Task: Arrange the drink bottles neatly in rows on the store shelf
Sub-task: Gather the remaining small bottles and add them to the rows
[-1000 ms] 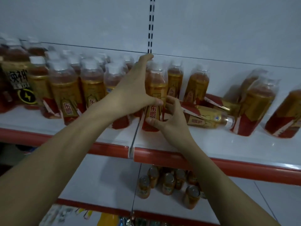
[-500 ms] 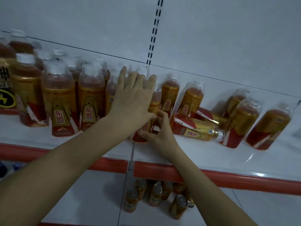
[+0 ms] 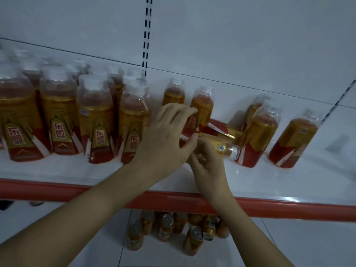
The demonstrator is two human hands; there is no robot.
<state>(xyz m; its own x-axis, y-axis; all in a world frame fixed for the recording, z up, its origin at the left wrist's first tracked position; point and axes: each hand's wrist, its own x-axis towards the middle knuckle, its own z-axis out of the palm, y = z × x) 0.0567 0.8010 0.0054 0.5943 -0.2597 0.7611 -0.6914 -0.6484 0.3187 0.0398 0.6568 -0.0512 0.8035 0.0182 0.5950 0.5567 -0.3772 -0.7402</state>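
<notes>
Amber drink bottles with red and gold labels stand on the white shelf (image 3: 269, 180). A tight group of several bottles (image 3: 96, 120) fills the left side. My left hand (image 3: 165, 137) reaches across to a leaning upright bottle (image 3: 203, 106), fingers over its label and thumb under it. Just below, my right hand (image 3: 207, 160) has curled fingers, with thumb and index at the base end of a lying bottle (image 3: 224, 148) whose cap points right. A second lying bottle (image 3: 219, 129) sits behind it. Another upright bottle (image 3: 174, 95) stands behind my left hand.
Three loose bottles stand at the right (image 3: 257, 135), (image 3: 293, 139), (image 3: 252, 110), unevenly spaced. The shelf has a red front edge (image 3: 289, 210). Several orange cans (image 3: 192, 239) stand on the lower shelf. A slotted upright (image 3: 146, 35) runs up the white back panel.
The bottle both hands held now stands at the right end of the left group. Both hands have moved right to the leaning bottle and the lying one. The camera has moved closer.
</notes>
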